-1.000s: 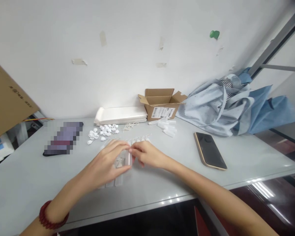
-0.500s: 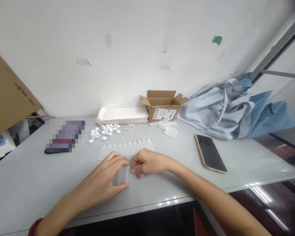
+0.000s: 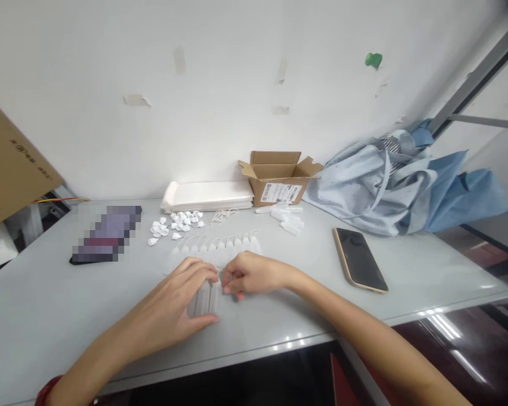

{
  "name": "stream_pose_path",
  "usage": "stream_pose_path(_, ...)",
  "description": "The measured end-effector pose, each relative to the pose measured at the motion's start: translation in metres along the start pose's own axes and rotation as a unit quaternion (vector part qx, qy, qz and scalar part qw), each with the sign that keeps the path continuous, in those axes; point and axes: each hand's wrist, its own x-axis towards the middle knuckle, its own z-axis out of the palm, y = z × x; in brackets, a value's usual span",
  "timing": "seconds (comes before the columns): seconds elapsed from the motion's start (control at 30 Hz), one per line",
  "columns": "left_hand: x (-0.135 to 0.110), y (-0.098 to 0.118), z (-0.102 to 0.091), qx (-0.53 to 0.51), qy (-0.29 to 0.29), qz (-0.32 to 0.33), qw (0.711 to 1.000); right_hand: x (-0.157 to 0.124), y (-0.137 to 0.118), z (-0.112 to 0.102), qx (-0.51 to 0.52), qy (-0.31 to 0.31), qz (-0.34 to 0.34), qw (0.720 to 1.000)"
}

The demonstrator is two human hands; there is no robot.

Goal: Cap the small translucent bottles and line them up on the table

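Observation:
My left hand (image 3: 173, 301) curves around a few translucent plastic tubes (image 3: 204, 301) lying side by side on the table, its fingertips at their far ends and the thumb at their near ends. Close by on the right, my right hand (image 3: 254, 275) is closed in a pinch beside the tube tips; whatever is between the fingers is too small to make out. Behind both hands lies a row of similar translucent tubes (image 3: 226, 251) with thin white strings at their tips, partly hidden by the hands. Small white caps (image 3: 186, 219) and loose white strings (image 3: 224, 215) lie farther back.
Loose translucent tubes (image 3: 290, 220) lie before an open cardboard box (image 3: 275, 186). White flat packs (image 3: 207, 194) are stacked against the wall. A phone (image 3: 359, 259) and blue cloth (image 3: 372, 192) are on the right; a pixelated dark-edged object (image 3: 110, 231) lies left.
The view has shifted slightly. My right hand stays pinched beside the tubes, and its blurred fingers now look sharper. My left hand keeps its hold on the tubes.

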Motion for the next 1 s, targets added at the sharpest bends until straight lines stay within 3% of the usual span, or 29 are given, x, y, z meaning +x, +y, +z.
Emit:
stream_pose_path(0.1, 0.009, -0.004, -0.004, 0.008, 0.011, 0.001, 1.0, -0.002, 0.003, -0.015, 0.022, 0.059, 0.007, 0.998)
stream_pose_path(0.2, 0.027, -0.01, -0.012, 0.013, 0.052, -0.02, 0.998, -0.003, 0.012, -0.034, 0.023, 0.2, 0.02, 0.979)
stream_pose_path(0.33, 0.065, -0.022, -0.024, 0.016, 0.079, -0.061, 0.995, 0.002, 0.036, -0.056, -0.059, 0.374, 0.018, 0.926)
stream_pose_path(0.43, 0.095, -0.036, -0.029, 0.054, 0.087, -0.073, 0.992, 0.008, 0.056, -0.066, -0.183, 0.45, 0.022, 0.874)
stream_pose_path(0.5, 0.112, -0.047, -0.029, 0.098, 0.096, -0.096, 0.986, 0.011, 0.067, -0.071, -0.252, 0.465, 0.029, 0.848)
stream_pose_path(0.57, 0.125, -0.058, -0.027, 0.122, 0.094, -0.106, 0.982, 0.015, 0.076, -0.076, -0.289, 0.459, 0.028, 0.839)
stream_pose_path(0.77, 0.139, -0.07, -0.017, 0.119, 0.082, -0.091, 0.985, 0.024, 0.09, -0.08, -0.439, 0.409, 0.058, 0.798)
stream_pose_path(1.0, 0.153, -0.069, -0.017, 0.114, 0.086, -0.07, 0.987, 0.025, 0.092, -0.076, -0.458, 0.375, 0.088, 0.801)
